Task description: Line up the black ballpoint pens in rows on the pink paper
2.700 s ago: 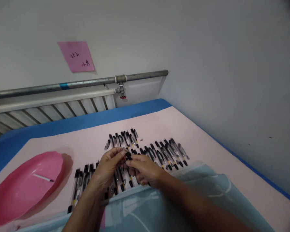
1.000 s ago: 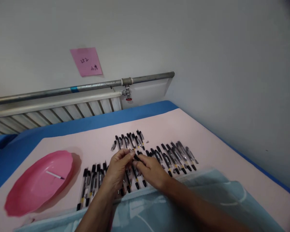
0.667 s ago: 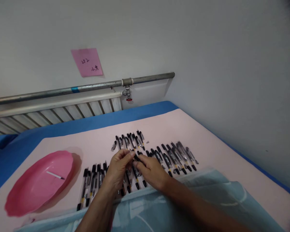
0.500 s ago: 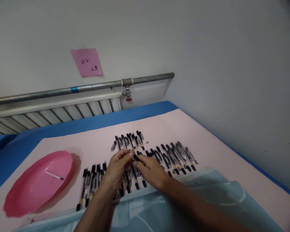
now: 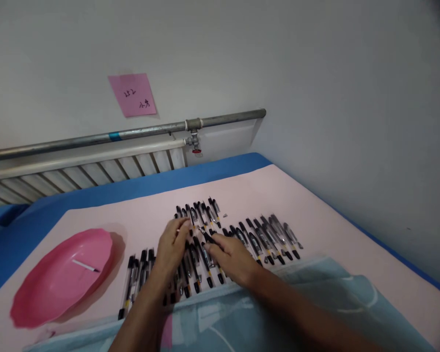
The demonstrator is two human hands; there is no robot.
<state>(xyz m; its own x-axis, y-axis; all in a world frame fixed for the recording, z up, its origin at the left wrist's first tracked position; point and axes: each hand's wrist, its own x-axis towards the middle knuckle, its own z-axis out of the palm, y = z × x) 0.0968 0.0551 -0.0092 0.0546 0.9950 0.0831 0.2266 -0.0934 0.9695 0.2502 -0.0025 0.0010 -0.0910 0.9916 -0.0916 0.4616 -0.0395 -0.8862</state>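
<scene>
My right hand (image 5: 229, 254) is closed around a black pen (image 5: 207, 236), whose end points up and left past the fingertips. Just left of it, apart from that pen, my left hand (image 5: 173, 244) has thumb and fingers drawn together; whatever is between them is too small to make out. Both hands are over pens lying in loose groups on a pink sheet. Behind the hands is a far group of capped black pens (image 5: 194, 211). More clear-barrelled pens (image 5: 266, 237) lie on the right, and others (image 5: 134, 278) lie left of my left forearm.
A pink scalloped basin (image 5: 55, 288) at the left holds a thin white refill (image 5: 85, 265) with a dark tip. Light blue cloth (image 5: 278, 313) covers the near edge. Behind the blue surface stand a radiator (image 5: 106, 168), a pipe (image 5: 146, 131) and walls.
My left hand has moved left, away from the pen in my right hand, opening a gap between them. My right hand stays nearly in place, still holding the pen.
</scene>
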